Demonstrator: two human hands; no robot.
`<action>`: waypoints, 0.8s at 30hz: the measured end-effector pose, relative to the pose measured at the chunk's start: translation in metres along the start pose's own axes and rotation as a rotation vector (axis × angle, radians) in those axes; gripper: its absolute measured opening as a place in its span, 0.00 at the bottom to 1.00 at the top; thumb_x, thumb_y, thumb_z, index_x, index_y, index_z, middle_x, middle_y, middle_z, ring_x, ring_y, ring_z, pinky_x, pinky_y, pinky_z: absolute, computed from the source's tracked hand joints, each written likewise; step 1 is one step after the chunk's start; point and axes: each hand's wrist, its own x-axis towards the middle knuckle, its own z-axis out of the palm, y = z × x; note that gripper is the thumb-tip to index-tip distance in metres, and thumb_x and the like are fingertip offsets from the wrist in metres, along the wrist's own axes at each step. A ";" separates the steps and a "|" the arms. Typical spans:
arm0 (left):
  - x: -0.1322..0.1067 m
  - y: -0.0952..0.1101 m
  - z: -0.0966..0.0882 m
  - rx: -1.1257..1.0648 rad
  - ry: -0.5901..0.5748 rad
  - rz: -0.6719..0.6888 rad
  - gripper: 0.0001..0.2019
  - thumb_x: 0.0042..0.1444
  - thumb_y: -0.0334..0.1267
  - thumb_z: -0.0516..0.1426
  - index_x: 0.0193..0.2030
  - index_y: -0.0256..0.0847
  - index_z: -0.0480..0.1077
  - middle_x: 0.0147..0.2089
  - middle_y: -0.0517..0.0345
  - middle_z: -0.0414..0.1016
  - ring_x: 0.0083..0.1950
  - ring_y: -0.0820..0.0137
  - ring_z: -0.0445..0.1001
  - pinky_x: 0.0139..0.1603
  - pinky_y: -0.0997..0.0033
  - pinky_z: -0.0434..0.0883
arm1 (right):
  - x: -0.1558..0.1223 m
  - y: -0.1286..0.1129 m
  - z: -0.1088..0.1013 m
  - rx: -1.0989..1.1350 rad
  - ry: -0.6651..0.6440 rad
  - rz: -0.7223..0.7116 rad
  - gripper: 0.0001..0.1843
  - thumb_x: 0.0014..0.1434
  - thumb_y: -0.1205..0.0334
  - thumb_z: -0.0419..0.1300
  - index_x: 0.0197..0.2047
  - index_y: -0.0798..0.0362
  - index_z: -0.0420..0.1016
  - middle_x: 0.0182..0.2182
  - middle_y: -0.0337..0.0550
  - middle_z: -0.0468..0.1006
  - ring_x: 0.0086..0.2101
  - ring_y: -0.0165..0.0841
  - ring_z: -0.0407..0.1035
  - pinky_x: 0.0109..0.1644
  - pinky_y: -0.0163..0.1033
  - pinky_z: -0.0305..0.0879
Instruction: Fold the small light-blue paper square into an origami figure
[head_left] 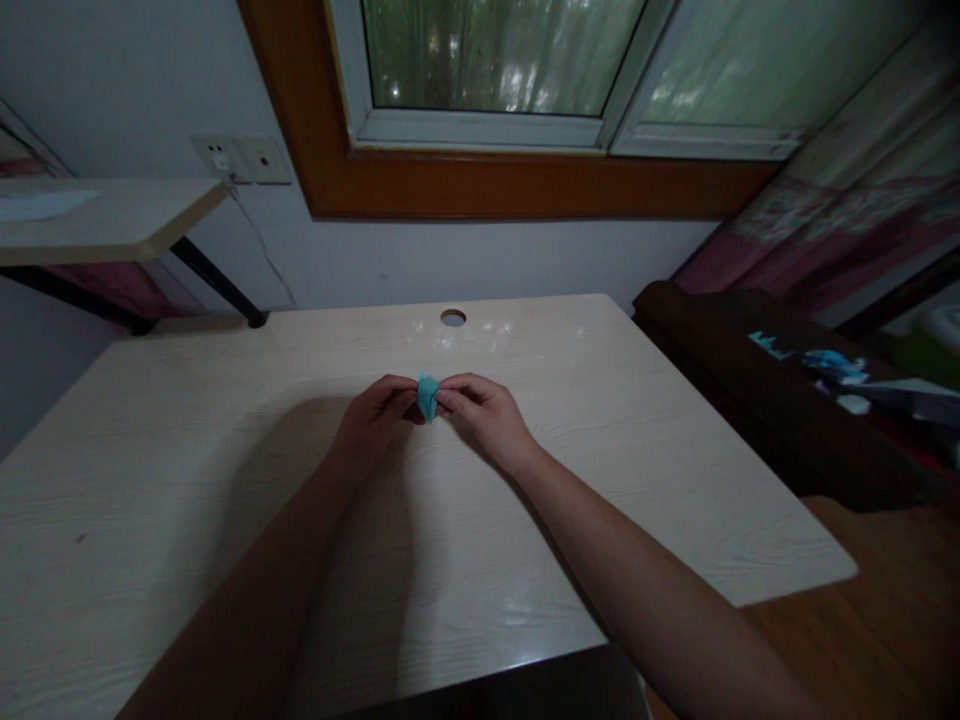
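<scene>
A small folded piece of turquoise paper (427, 397) is held between my two hands, over the middle of the desk. My left hand (379, 415) pinches its left side between thumb and fingers. On the opposite side, my right hand (480, 408) grips the paper's edge with thumb and forefinger. The paper comes to a point at the bottom, and its sides are partly hidden by my fingertips.
The pale wood-grain desk (480, 560) has a round cable hole (453, 318) near its back edge. A raised shelf (112, 225) on black legs stands at the left. Beyond the right edge, a dark brown piece of furniture (720, 370) carries assorted items.
</scene>
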 end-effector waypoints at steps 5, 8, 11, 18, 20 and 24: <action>0.002 0.001 0.000 -0.008 0.004 -0.005 0.08 0.58 0.42 0.61 0.38 0.39 0.75 0.33 0.57 0.79 0.32 0.71 0.78 0.37 0.70 0.78 | 0.000 0.003 -0.001 -0.020 0.010 0.000 0.08 0.53 0.56 0.68 0.34 0.51 0.80 0.29 0.39 0.80 0.31 0.31 0.73 0.40 0.39 0.70; 0.002 0.004 0.001 -0.050 -0.022 -0.025 0.07 0.57 0.40 0.62 0.37 0.38 0.74 0.32 0.57 0.80 0.31 0.71 0.79 0.35 0.71 0.78 | 0.001 0.005 -0.003 -0.077 0.024 -0.020 0.08 0.52 0.56 0.68 0.34 0.50 0.81 0.29 0.39 0.80 0.31 0.31 0.73 0.41 0.39 0.69; 0.002 0.004 0.003 -0.103 -0.047 -0.038 0.08 0.55 0.40 0.64 0.38 0.38 0.73 0.32 0.57 0.80 0.31 0.70 0.79 0.34 0.70 0.78 | 0.002 0.006 -0.005 -0.096 0.010 -0.016 0.09 0.52 0.55 0.68 0.35 0.50 0.81 0.30 0.40 0.80 0.32 0.32 0.72 0.42 0.40 0.69; 0.004 -0.002 0.004 -0.174 -0.061 -0.060 0.13 0.53 0.42 0.65 0.40 0.38 0.69 0.32 0.58 0.80 0.30 0.69 0.81 0.32 0.70 0.78 | 0.003 0.008 -0.003 -0.001 0.014 0.012 0.10 0.50 0.58 0.70 0.36 0.50 0.80 0.29 0.39 0.79 0.29 0.30 0.72 0.37 0.38 0.69; 0.004 -0.002 0.004 -0.180 -0.062 -0.071 0.14 0.53 0.42 0.66 0.41 0.38 0.68 0.31 0.58 0.80 0.30 0.69 0.81 0.32 0.70 0.78 | 0.003 0.007 -0.003 -0.003 0.031 0.014 0.10 0.49 0.58 0.70 0.34 0.51 0.79 0.27 0.37 0.78 0.27 0.29 0.70 0.35 0.36 0.68; 0.003 0.002 0.005 -0.187 -0.068 -0.088 0.16 0.52 0.44 0.66 0.41 0.38 0.68 0.32 0.57 0.81 0.31 0.68 0.81 0.33 0.69 0.78 | 0.002 0.002 -0.002 -0.033 0.027 0.000 0.07 0.50 0.59 0.69 0.33 0.52 0.79 0.25 0.37 0.77 0.27 0.29 0.70 0.34 0.36 0.67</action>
